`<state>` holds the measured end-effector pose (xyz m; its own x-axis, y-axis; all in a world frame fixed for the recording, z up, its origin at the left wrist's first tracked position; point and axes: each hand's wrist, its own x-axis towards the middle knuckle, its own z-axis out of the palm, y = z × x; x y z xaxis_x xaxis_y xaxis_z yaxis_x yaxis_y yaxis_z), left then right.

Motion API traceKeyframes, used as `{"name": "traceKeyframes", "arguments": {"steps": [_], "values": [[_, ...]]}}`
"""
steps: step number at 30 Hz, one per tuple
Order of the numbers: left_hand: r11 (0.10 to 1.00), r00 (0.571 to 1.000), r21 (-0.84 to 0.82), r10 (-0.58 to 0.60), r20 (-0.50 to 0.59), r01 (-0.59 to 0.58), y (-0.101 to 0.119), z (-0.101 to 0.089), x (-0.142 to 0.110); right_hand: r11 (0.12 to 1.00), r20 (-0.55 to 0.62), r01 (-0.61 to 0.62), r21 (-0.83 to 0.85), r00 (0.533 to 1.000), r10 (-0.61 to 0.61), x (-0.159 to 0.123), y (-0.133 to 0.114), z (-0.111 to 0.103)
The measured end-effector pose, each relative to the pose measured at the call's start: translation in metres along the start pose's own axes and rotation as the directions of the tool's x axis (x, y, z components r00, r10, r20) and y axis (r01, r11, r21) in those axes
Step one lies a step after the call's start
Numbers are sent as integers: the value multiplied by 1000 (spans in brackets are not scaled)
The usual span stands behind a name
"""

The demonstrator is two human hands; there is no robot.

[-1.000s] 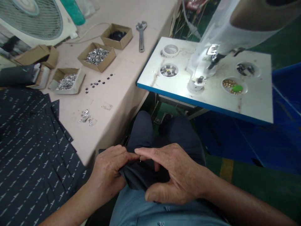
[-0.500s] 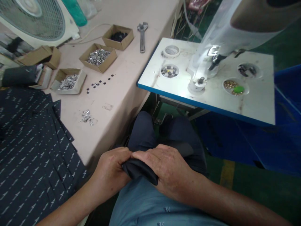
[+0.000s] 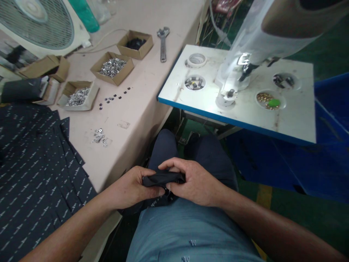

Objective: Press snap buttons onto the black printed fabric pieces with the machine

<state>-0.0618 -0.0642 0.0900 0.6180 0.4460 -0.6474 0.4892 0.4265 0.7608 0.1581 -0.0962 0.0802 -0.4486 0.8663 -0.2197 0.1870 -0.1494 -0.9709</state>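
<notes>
Over my lap, my left hand [image 3: 130,187] and my right hand [image 3: 194,180] both grip a small folded piece of dark fabric [image 3: 160,179]. Their fingers are curled and pinched on it from either side, with the cloth bunched between them. A loose end of the fabric hangs below the hands. A stack of dark patterned fabric pieces [image 3: 29,171] lies on the pink table [image 3: 141,94] to my left.
Cardboard boxes of silver metal fasteners [image 3: 112,67] [image 3: 77,96] and one of dark parts [image 3: 135,43] sit on the table, beside a wrench [image 3: 163,43] and a fan [image 3: 35,22]. Ahead stands a white press table [image 3: 245,109] with a machine head [image 3: 234,80] and recessed cups.
Both hands have moved slightly forward and refolded the fabric; the right hand, earlier flat over the cloth, now pinches it, bunched into a narrow strip.
</notes>
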Motion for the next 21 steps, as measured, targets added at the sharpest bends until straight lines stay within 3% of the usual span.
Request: {"name": "traceKeyframes", "arguments": {"steps": [9, 15, 18, 21], "values": [[992, 995, -123, -33, -90, 22, -8, 7, 5, 1000, -22, -21, -17, 1000, 21, 3, 4, -6], [988, 983, -151, -2, -185, -26, -7, 10, 11, 997, -2, -68, 40, 998, 68, 12, 5, -9], [977, 984, -208, 2, -179, -40, -13, 8, 11, 984, 26, -110, 139, 994, 107, 16, 6, -12], [946, 993, -323, -42, -108, 5, -19, 5, 9, 944, 88, -176, 278, 984, 158, 23, 12, -18]]}}
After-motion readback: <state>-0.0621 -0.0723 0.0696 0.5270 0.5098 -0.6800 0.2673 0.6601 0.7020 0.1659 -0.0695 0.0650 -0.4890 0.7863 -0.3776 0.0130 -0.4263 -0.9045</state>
